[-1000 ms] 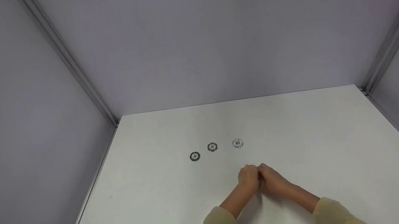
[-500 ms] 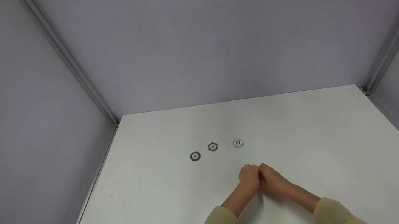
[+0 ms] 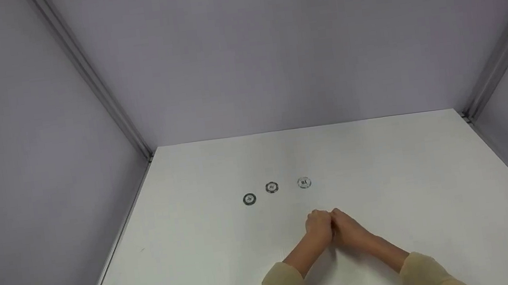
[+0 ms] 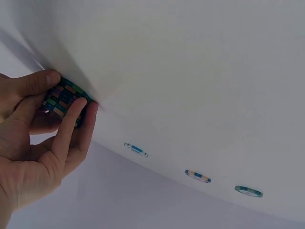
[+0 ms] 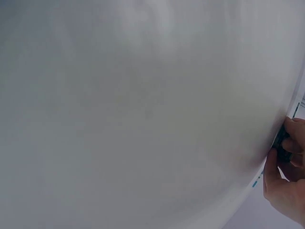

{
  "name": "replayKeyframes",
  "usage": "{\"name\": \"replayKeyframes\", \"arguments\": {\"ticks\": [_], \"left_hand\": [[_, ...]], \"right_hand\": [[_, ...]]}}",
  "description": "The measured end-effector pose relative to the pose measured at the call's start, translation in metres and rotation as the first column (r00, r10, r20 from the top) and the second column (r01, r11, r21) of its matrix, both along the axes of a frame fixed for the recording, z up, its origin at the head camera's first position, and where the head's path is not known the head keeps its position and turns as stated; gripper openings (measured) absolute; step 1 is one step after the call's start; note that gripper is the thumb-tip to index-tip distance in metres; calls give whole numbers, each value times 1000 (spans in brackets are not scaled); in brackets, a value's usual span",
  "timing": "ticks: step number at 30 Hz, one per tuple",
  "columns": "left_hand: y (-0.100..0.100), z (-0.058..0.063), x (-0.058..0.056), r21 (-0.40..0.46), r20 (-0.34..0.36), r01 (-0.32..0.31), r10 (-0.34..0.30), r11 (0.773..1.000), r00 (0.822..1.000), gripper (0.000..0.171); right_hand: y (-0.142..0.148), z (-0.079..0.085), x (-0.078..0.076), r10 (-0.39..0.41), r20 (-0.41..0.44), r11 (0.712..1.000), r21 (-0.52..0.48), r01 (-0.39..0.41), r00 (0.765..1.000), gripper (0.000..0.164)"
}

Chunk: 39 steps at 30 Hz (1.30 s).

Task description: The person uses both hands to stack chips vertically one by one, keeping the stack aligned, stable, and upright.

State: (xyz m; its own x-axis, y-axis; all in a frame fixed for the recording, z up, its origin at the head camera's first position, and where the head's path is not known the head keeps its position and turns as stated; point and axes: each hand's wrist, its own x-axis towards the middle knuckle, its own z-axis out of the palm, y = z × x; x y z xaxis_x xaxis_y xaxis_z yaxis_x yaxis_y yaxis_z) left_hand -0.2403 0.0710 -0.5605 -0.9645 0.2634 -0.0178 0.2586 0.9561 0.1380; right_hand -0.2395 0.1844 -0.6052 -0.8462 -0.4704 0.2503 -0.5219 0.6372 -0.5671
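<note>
- Barely any change over the past second: left hand (image 3: 318, 226) and right hand (image 3: 351, 232) brought together over the surface (image 3: 409, 181), in almost the same spot as before, with perhaps a little less dark showing in the gap between.
- No clear move among the loose chips either, only a very slight drift of the whole view.
- By judgement, a moment of steady handling with both hands, not of carrying or laying down; no sign of release.
- Stack (image 4: 62, 98) right between the two hands, within the fingers (image 4: 69, 126), with banded edges in green, orange and purple plain in the left wrist view.
- Fingers curled and pinching the stack: a thumb at one end, fingertips along the other. In places, hard to tell which finger belongs to which hand.
- In the head view, stack hidden by the hands; in the right wrist view, only a dark piece at the far right, partly covered by fingers.
- Close to the surface, judging by the shadow nearby; cannot tell whether touching.
- Beyond the hands, flat and well apart from the fingers: pale chip (image 3: 304, 183) nearest, middle chip (image 3: 271, 187) farther left, green chip (image 3: 249, 199) leftmost and slightly nearer the person. None touching another.
</note>
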Motion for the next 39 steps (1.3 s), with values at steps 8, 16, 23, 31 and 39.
{"name": "replayKeyframes", "arguments": {"ticks": [8, 16, 23, 31, 39], "left_hand": [[0, -3, 1, -1, -29, 25, -25, 1000, 999, 7], [3, -1, 2, -108, -52, 25, -31, 994, 998, 5], [5, 0, 1, -115, -52, 9, -15, 993, 999, 4], [7, 2, 5, -253, -22, 37, -44, 967, 999, 3], [-4, 4, 4, -71, 4, 63, -63, 995, 998, 15]], "right_hand": [[1, -2, 0, 8, -54, 1000, -7, -8, 999, 24], [1, -1, 0, -3, -19, 1000, -23, 2, 1000, 19], [1, 0, 1, -17, -8, 1000, -25, 16, 1000, 22], [0, 0, 3, -20, 28, 999, -31, 20, 999, 28], [0, -3, 1, 17, -18, 1000, -14, -17, 1000, 27]]}}
